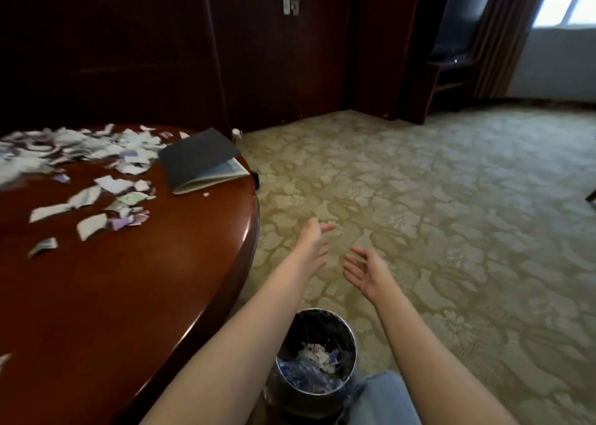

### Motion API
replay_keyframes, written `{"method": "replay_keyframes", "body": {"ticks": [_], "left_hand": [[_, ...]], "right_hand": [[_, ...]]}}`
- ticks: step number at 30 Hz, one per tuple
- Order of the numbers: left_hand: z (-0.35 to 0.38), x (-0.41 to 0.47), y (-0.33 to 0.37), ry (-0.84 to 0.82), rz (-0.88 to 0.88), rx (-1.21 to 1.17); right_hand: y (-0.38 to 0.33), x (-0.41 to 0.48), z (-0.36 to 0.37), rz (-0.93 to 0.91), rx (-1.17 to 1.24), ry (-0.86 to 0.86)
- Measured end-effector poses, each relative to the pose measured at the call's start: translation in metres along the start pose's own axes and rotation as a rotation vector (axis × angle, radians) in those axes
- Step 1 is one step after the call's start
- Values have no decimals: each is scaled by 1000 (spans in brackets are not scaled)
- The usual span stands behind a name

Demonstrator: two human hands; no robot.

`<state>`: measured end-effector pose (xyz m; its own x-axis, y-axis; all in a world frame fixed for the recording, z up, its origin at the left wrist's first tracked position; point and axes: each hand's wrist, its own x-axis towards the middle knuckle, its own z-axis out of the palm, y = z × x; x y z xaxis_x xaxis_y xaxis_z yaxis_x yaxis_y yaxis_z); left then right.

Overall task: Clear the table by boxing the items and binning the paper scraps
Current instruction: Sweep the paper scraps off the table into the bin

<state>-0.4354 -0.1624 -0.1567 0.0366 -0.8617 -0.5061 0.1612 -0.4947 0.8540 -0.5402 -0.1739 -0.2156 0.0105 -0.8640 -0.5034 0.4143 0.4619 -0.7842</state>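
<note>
Patterned carpet (419, 199) is filling the right side, with dark wood panelling behind. Round wooden table (129, 279) is running off the left edge, carrying scattered paper scraps (90, 166), the far ones blurring together. Dark-covered booklet (201, 160) is lying at the table's far rim. Left hand (311, 247) and right hand (367, 270) are hanging open, fingers spread, gripping nothing, out beyond the bin (317, 360). Bin is holding torn paper; its base is cut off.
</note>
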Motion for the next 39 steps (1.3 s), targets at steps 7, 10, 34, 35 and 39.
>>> {"method": "replay_keyframes", "body": {"ticks": [7,10,34,35,39], "left_hand": [[-38,-63,56,4,174,-31],[-70,-87,65,62,238,-30],[-311,-271,0,668,232,240],[-316,-276,-4,717,218,279],[-342,-294,-20,906,241,535]], "right_hand": [[-39,-49,59,-136,-17,-160],[-39,-70,90,-156,-62,-229],[90,-220,247,-782,-1892,-1317],[97,-222,251,-793,-1888,-1324],[121,-235,265,-873,-1854,-1274]]}}
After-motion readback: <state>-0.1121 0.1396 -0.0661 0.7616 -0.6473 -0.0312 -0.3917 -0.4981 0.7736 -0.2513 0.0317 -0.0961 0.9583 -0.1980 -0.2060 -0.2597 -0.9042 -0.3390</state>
